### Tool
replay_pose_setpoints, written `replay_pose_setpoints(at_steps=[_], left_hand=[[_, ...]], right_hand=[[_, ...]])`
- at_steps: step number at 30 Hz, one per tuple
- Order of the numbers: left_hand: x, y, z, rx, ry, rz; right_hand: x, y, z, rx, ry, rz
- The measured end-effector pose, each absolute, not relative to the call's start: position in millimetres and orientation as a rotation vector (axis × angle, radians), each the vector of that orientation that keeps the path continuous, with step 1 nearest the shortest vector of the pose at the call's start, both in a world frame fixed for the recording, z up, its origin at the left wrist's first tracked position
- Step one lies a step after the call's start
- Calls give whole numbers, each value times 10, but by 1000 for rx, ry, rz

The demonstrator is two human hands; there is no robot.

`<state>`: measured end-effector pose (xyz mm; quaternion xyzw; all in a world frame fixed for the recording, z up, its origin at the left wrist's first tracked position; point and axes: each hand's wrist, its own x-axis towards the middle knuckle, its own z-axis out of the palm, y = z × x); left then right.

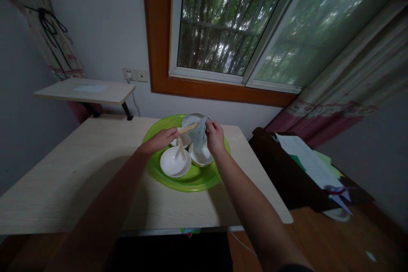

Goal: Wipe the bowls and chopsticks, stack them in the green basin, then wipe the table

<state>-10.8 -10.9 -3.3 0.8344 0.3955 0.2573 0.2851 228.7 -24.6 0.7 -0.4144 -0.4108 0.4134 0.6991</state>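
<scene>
A round green tray (191, 180) lies on a pale wooden table (79, 178) and carries several small white bowls (174, 162). Above the tray my left hand (162, 139) is closed on a pair of wooden chopsticks (188, 128); one stick points toward my right hand, another hangs down over a bowl. My right hand (215, 136) is pinched on a grey cloth (199, 133) that wraps the tip of the raised chopstick. The cloth droops over a bowl (201, 158) beneath it.
A small raised shelf (86, 90) stands at the table's back left, below a wall socket (135, 75). A dark cabinet (287, 174) with papers (307, 159) on top sits right of the table. A window and curtains fill the wall behind.
</scene>
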Motion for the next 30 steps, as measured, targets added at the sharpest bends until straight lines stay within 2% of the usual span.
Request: replay_pose_setpoints(at_steps=[10,18,30], left_hand=[[-106,-92,-51,2249,1028,714],[-119,-114,-34,2271,1058,683],[-104,-123,-23,2223,1026,707]], right_hand=[[2136,-327,-20,-1004,-1185,1212],[2292,-227,-19,-881,-860,947],[2149,-329,43,-983,-1088,1146]])
